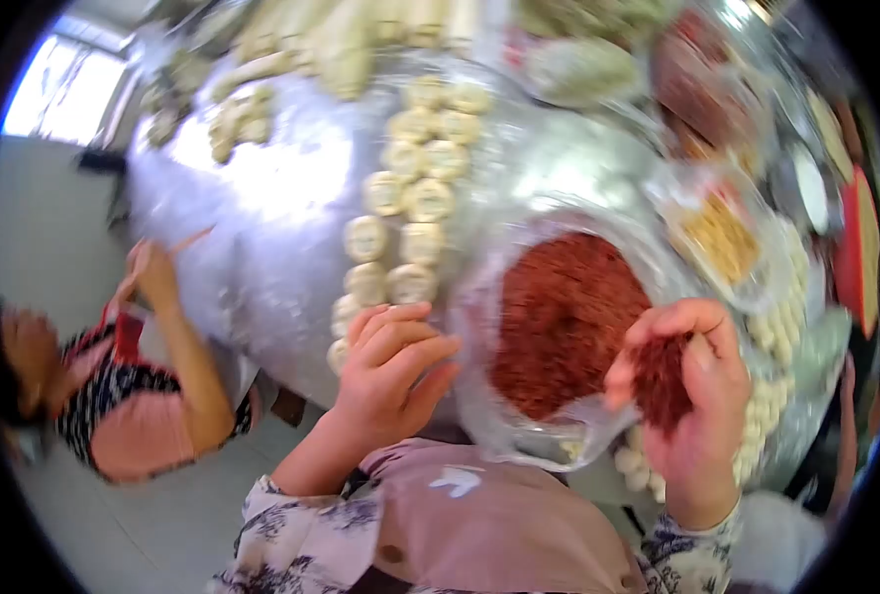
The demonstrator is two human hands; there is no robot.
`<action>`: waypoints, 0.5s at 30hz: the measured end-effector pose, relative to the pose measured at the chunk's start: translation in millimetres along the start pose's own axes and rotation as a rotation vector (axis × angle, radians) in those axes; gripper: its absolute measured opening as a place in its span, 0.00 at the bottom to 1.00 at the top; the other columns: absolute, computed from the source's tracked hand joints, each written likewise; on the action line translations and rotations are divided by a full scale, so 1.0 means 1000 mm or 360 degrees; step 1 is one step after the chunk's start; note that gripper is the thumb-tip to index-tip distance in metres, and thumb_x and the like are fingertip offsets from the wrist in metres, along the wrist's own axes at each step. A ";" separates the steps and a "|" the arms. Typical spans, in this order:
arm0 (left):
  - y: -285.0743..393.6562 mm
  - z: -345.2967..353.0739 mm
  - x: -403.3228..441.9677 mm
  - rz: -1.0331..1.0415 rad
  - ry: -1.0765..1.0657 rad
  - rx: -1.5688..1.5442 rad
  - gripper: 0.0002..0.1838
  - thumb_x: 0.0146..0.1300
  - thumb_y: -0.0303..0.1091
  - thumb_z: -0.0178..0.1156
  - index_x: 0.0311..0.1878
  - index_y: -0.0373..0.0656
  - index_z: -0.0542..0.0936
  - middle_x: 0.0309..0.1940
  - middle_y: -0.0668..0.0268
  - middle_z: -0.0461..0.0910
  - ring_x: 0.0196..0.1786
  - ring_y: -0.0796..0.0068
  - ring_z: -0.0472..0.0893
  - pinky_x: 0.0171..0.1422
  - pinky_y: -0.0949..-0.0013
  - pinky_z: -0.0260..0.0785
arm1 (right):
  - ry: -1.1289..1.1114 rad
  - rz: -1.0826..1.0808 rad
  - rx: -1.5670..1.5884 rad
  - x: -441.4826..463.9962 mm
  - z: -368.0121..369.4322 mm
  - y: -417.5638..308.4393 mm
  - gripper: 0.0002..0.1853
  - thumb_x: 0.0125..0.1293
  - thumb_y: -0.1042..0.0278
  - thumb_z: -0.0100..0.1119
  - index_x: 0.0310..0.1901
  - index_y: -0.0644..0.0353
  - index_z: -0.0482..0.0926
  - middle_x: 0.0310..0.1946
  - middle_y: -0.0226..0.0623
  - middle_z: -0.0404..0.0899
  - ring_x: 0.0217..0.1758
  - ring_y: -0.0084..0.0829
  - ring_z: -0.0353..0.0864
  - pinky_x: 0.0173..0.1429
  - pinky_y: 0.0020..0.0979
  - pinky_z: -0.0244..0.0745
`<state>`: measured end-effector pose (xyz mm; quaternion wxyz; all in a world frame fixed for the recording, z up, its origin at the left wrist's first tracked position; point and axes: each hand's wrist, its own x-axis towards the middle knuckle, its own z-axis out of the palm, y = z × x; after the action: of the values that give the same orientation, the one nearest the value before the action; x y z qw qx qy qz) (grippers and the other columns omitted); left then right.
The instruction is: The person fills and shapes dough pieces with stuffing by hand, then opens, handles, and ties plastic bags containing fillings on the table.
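In the head view a clump of dark red shreds [663, 384] sits in my right hand [705, 406], with the fingers curled around it. Below and left of that hand lies a clear plastic bag [474, 401], opened wide, with a large heap of the same red shreds [564, 322] in it. My left hand [390, 366] holds nothing, its fingers loosely bent and apart. It is beside the near end of two rows of pale round pieces [365, 282], which look like cut dough with darker centers. Its fingers hide part of the nearest pieces.
At the left a person [153, 416] holds a thin strip over the table [261, 218]. Long pale rolls [346, 45] lie at the far side. A bag of yellow shreds [722, 238], small white pieces [776, 332], filled bags [712, 84] and a red-edged object [861, 252] stand right.
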<state>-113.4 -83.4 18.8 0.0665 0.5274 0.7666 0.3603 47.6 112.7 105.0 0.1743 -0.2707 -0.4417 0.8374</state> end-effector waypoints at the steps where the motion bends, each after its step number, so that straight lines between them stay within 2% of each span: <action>1: -0.006 -0.009 -0.012 -0.0099 0.0130 0.0086 0.13 0.47 0.24 0.68 0.40 0.42 0.83 0.37 0.62 0.80 0.49 0.58 0.80 0.56 0.59 0.67 | 0.0228 0.0005 -0.0467 0.003 0.001 0.013 0.10 0.74 0.68 0.44 0.50 0.63 0.71 0.41 0.37 0.76 0.41 0.24 0.79 0.47 0.27 0.78; 2: -0.013 -0.019 -0.024 -0.0195 0.0257 0.0166 0.13 0.48 0.23 0.67 0.40 0.42 0.82 0.37 0.61 0.80 0.49 0.58 0.80 0.54 0.60 0.68 | 0.0267 -0.0084 -0.0760 0.007 -0.008 0.033 0.08 0.72 0.71 0.49 0.48 0.63 0.73 0.41 0.35 0.76 0.42 0.22 0.78 0.48 0.25 0.76; 3: -0.022 -0.031 -0.038 -0.0282 0.0381 0.0235 0.13 0.49 0.22 0.67 0.40 0.41 0.82 0.37 0.60 0.80 0.48 0.57 0.80 0.53 0.62 0.69 | 0.0196 -0.0195 -0.1423 0.010 -0.025 0.049 0.09 0.67 0.74 0.54 0.47 0.64 0.74 0.44 0.39 0.76 0.46 0.29 0.78 0.53 0.30 0.73; 4: -0.035 -0.040 -0.057 -0.0493 0.0528 0.0276 0.12 0.52 0.25 0.67 0.42 0.43 0.82 0.38 0.60 0.80 0.47 0.57 0.80 0.49 0.63 0.70 | 0.0003 -0.0731 -0.2193 0.011 -0.021 0.055 0.13 0.63 0.74 0.57 0.49 0.66 0.74 0.50 0.46 0.75 0.54 0.41 0.75 0.60 0.37 0.68; 5: -0.049 -0.057 -0.068 -0.0510 0.0712 0.0291 0.10 0.54 0.25 0.66 0.40 0.41 0.81 0.37 0.58 0.80 0.41 0.57 0.80 0.44 0.65 0.72 | 0.0021 -0.0697 -0.2353 0.004 -0.011 0.060 0.16 0.61 0.73 0.59 0.51 0.66 0.74 0.56 0.52 0.71 0.60 0.50 0.69 0.65 0.42 0.64; 6: -0.068 -0.073 -0.085 -0.0599 0.0867 0.0361 0.07 0.56 0.26 0.65 0.38 0.40 0.80 0.34 0.59 0.80 0.36 0.63 0.80 0.40 0.68 0.72 | 0.0015 -0.0665 -0.2358 -0.002 -0.008 0.067 0.16 0.62 0.72 0.59 0.51 0.66 0.74 0.57 0.52 0.70 0.61 0.50 0.69 0.66 0.42 0.63; 8: -0.118 -0.093 -0.131 -0.1096 0.1405 -0.0238 0.04 0.65 0.28 0.61 0.37 0.39 0.78 0.31 0.70 0.77 0.31 0.80 0.75 0.37 0.77 0.68 | -0.0033 -0.0610 -0.2386 -0.009 -0.010 0.077 0.17 0.62 0.71 0.59 0.52 0.66 0.74 0.58 0.53 0.69 0.62 0.51 0.68 0.66 0.43 0.63; 10: -0.152 -0.122 -0.158 -0.1188 0.1863 -0.0734 0.11 0.69 0.33 0.57 0.51 0.40 0.74 0.33 0.72 0.77 0.31 0.81 0.75 0.35 0.80 0.65 | -0.0075 -0.0558 -0.2440 -0.015 -0.014 0.082 0.18 0.62 0.71 0.59 0.52 0.67 0.74 0.58 0.53 0.69 0.62 0.51 0.68 0.67 0.43 0.62; 11: -0.157 -0.140 -0.164 -0.1108 0.1771 -0.0973 0.16 0.71 0.37 0.54 0.59 0.44 0.71 0.38 0.70 0.79 0.32 0.84 0.76 0.36 0.80 0.66 | -0.0110 -0.0538 -0.2468 -0.018 -0.013 0.085 0.18 0.62 0.70 0.59 0.52 0.67 0.74 0.58 0.53 0.69 0.62 0.51 0.68 0.67 0.43 0.63; 13: -0.163 -0.138 -0.157 -0.1362 0.1795 -0.0806 0.20 0.70 0.36 0.55 0.62 0.44 0.68 0.47 0.67 0.77 0.35 0.82 0.77 0.37 0.79 0.67 | -0.0176 -0.0491 -0.2519 -0.024 -0.009 0.089 0.18 0.62 0.70 0.59 0.52 0.67 0.73 0.58 0.53 0.70 0.62 0.51 0.69 0.67 0.42 0.63; 15: -0.156 -0.130 -0.149 -0.1214 0.1533 -0.0851 0.23 0.69 0.36 0.56 0.64 0.43 0.66 0.51 0.65 0.75 0.36 0.81 0.78 0.38 0.78 0.68 | -0.0178 -0.0527 -0.2470 -0.032 0.002 0.091 0.18 0.62 0.70 0.59 0.52 0.68 0.74 0.57 0.53 0.70 0.61 0.50 0.69 0.66 0.42 0.64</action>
<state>-230.0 -302.1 -24.5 -0.0320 -0.0349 0.7278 0.6842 66.8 44.7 39.8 0.0358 -0.2031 -0.9416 0.2662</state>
